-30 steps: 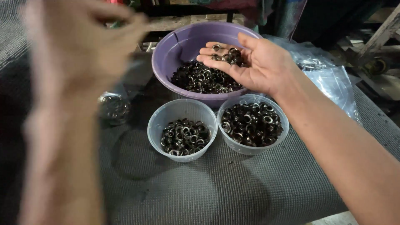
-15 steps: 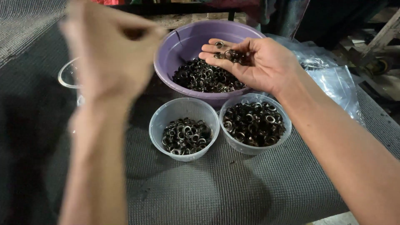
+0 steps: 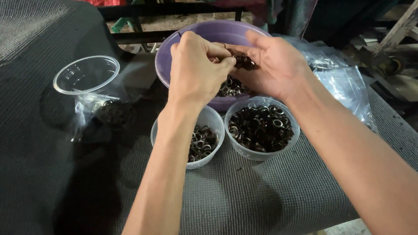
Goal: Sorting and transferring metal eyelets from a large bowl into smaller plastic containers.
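Observation:
My right hand (image 3: pixel 272 65) is cupped palm-up over the purple basin (image 3: pixel 174 52), holding a small heap of dark metal rings (image 3: pixel 244 61). My left hand (image 3: pixel 193 69) reaches into that palm, its fingertips pinched at the rings. The basin holds more dark rings (image 3: pixel 230 87). In front of it stand two small clear tubs: the left tub (image 3: pixel 214 119) is partly filled with rings and lies under my left forearm, the right tub (image 3: pixel 261 153) is nearly full of rings.
An empty clear plastic cup (image 3: pixel 87 74) stands at the left on the dark ribbed mat (image 3: pixel 244 200), next to a clear bag with a few rings (image 3: pixel 114 113). A crumpled clear plastic bag (image 3: pixel 344 87) lies at the right. The mat's edge runs at the lower right.
My left hand came down from close to the camera and moved right, onto the rings in my right palm. The view shifted, so the empty cup at the left shows.

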